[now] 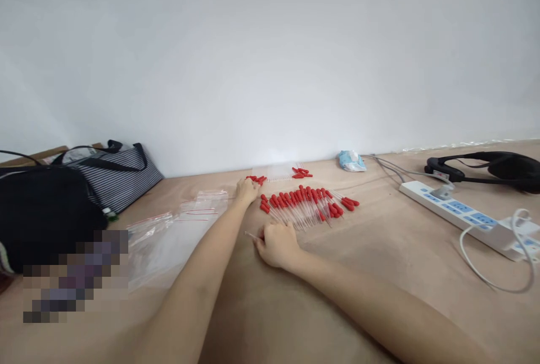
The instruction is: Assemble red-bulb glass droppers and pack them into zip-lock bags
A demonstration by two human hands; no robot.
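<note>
My right hand (278, 245) is closed around a thin clear dropper tube (250, 234), whose end sticks out to the left. Farther back, my left hand (247, 191) touches or nearly touches a small pile of red rubber bulbs (261, 179); its fingertips are hidden, so I cannot tell whether it grips one. Many droppers with red bulbs (301, 194) lie in a fanned row just beyond my right hand, their clear tubes pointing toward me. Behind them is a bunch of clear tubes (280, 172), with more red bulbs (302, 173) at its right.
Clear zip bags (169, 240) lie left of my left forearm. A black bag (46, 212) and a striped bag (120, 175) stand at far left. To the right are a blue-white packet (351, 161), a power strip (447, 209) with cables and a black headset (502, 167). A wall rises behind.
</note>
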